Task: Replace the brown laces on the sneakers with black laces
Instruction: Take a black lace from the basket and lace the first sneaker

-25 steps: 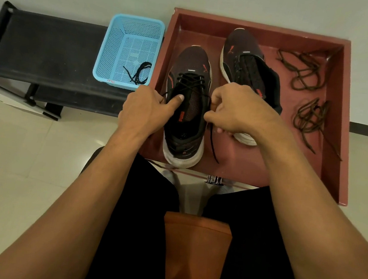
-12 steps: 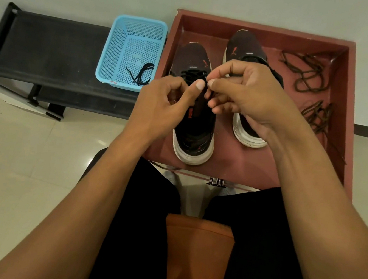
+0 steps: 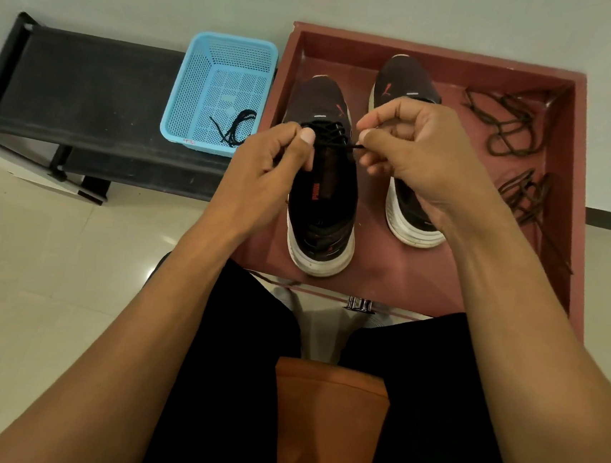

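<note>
Two hands are working over the nearer sneaker (image 3: 322,210), which is sitting in the red tray (image 3: 426,45) with its long axis running straight away from the person, toe toward the wall and heel toward the knees. The black lace (image 3: 328,132) is crossing the eyelets, and its free ends are coming out at the top of the lacing, between the hands. The left hand (image 3: 265,164) is curling at the lacing's left edge, thumb pressing on forefinger as if pinching one end, though that strand is mostly hidden. The right hand (image 3: 416,148) is pinching the other end, the strand running taut and sideways from the shoe. The hands are sitting apart, one on each side of the tongue, about equally near the eyelets. By my reading, the next pull or knot is going to run across the shoe, at right angles to its length. The second sneaker (image 3: 408,77) is standing just beside, partly behind the right hand, and the brown laces (image 3: 508,124) are lying loose at the tray's right side.
</note>
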### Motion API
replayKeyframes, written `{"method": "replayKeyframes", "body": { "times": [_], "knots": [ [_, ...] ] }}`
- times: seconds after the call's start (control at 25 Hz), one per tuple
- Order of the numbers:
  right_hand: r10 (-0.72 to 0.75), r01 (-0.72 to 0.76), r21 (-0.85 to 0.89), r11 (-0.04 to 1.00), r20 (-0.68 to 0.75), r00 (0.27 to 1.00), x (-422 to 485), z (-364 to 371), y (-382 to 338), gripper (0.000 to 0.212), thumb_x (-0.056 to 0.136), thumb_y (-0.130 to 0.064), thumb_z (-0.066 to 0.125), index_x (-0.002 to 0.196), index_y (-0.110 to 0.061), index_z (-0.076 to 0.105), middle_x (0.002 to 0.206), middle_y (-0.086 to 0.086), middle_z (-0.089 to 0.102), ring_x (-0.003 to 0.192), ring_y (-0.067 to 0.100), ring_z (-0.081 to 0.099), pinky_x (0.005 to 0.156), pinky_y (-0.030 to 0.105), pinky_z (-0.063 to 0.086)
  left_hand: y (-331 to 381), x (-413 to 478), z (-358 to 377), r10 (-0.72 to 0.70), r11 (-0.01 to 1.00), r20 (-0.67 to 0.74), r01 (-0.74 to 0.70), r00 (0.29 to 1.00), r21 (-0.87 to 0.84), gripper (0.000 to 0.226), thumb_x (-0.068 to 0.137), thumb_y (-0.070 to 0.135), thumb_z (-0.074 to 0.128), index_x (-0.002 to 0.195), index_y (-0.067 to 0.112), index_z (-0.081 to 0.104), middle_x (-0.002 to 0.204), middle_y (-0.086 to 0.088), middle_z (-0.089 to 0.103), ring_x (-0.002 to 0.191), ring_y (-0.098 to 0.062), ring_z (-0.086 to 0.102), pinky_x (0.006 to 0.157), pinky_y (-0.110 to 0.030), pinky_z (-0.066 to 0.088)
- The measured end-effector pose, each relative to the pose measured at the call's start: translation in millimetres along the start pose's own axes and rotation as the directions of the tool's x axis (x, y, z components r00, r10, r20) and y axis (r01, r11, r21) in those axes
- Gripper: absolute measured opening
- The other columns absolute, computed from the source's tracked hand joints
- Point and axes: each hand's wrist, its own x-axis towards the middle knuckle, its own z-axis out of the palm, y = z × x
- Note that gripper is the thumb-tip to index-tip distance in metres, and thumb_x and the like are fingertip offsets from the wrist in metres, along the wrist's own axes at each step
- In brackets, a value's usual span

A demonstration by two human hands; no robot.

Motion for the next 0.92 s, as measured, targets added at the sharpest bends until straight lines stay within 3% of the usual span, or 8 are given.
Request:
{"method": "replayKeyframes", "body": {
  "times": [0.08,0.16,0.28,0.4,0.52,0.64,0.76,0.92],
  "knots": [
    [-0.128,0.125,-0.307,0.944,0.011,0.992,0,2,4,0.010,0.092,-0.013,0.072,0.096,-0.020,0.076,0.066,0.000,0.065,0.055,0.000,0.053,0.061,0.017,0.044,-1,0,0,-0.005,1.000,-0.023,0.005,1.000,0.012,0.040,0.110,0.031,0.047,0.083,0.005,0.059,0.071,-0.008,0.054,0.068,-0.023,0.051,0.066,-0.040,0.042],
    [-0.252,0.250,-0.480,0.841,0.061,0.966,-1,5,3,0.017,0.085,-0.022,0.072,0.100,-0.030,0.076,0.080,-0.006,0.061,0.058,0.002,0.050,0.066,0.019,0.042,-3,0,-1,-0.008,0.999,-0.017,0.008,1.000,0.035,0.032,0.108,0.028,0.051,0.088,0.008,0.065,0.071,0.005,0.055,0.067,-0.009,0.051,0.066,-0.033,0.041],
    [-0.307,0.371,-0.436,0.820,0.213,0.928,-7,12,-3,0.031,0.084,-0.017,0.073,0.114,-0.026,0.072,0.110,-0.007,0.068,0.061,0.010,0.064,0.068,0.019,0.051,-10,3,1,-0.024,0.997,-0.018,0.025,1.000,0.067,0.026,0.105,0.033,0.056,0.094,0.018,0.073,0.081,0.004,0.065,0.072,-0.013,0.062,0.069,-0.039,0.050],
    [-0.260,0.360,-0.438,0.823,0.273,0.926,-8,19,-3,0.028,0.087,-0.015,0.081,0.114,-0.022,0.074,0.094,-0.007,0.076,0.066,0.008,0.074,0.071,0.026,0.063,-13,5,2,-0.036,0.994,-0.006,0.036,0.999,0.108,0.025,0.099,0.040,0.063,0.085,0.023,0.075,0.072,0.005,0.060,0.060,-0.006,0.052,0.061,-0.034,0.043],
    [-0.246,0.330,-0.431,0.840,0.239,0.939,-3,19,-1,0.018,0.087,-0.022,0.087,0.103,-0.022,0.079,0.081,-0.010,0.076,0.066,0.007,0.075,0.072,0.029,0.064,-11,4,-1,-0.101,0.993,-0.022,0.103,0.995,0.066,0.031,0.095,0.048,0.071,0.075,0.025,0.077,0.058,-0.010,0.059,0.052,-0.010,0.044,0.055,-0.030,0.034],
    [-0.287,0.347,-0.444,0.826,0.198,0.937,-2,16,0,0.015,0.085,-0.036,0.088,0.098,-0.031,0.083,0.078,-0.010,0.075,0.069,0.005,0.070,0.071,0.023,0.060,-7,2,-4,-0.151,0.988,-0.064,0.149,0.986,-0.032,0.038,0.092,0.053,0.073,0.077,0.019,0.080,0.058,-0.012,0.066,0.052,-0.017,0.051,0.056,-0.028,0.038],
    [-0.299,0.322,-0.472,0.821,0.126,0.946,0,13,1,0.008,0.087,-0.039,0.085,0.094,-0.035,0.083,0.078,-0.010,0.074,0.064,-0.001,0.060,0.063,0.013,0.045,-7,2,-6,-0.185,0.981,-0.093,0.180,0.978,-0.067,0.040,0.097,0.051,0.069,0.078,0.017,0.078,0.048,0.005,0.057,0.048,-0.007,0.045,0.055,-0.022,0.035],
    [-0.264,0.252,-0.554,0.794,0.061,0.963,5,13,4,0.007,0.090,-0.036,0.081,0.094,-0.030,0.083,0.075,-0.017,0.068,0.062,-0.008,0.057,0.062,0.005,0.038,-14,3,-7,-0.257,0.965,-0.205,0.261,0.944,-0.007,0.036,0.097,0.051,0.066,0.080,0.021,0.075,0.065,-0.006,0.067,0.058,-0.009,0.051,0.063,-0.028,0.043]
  ]
}}
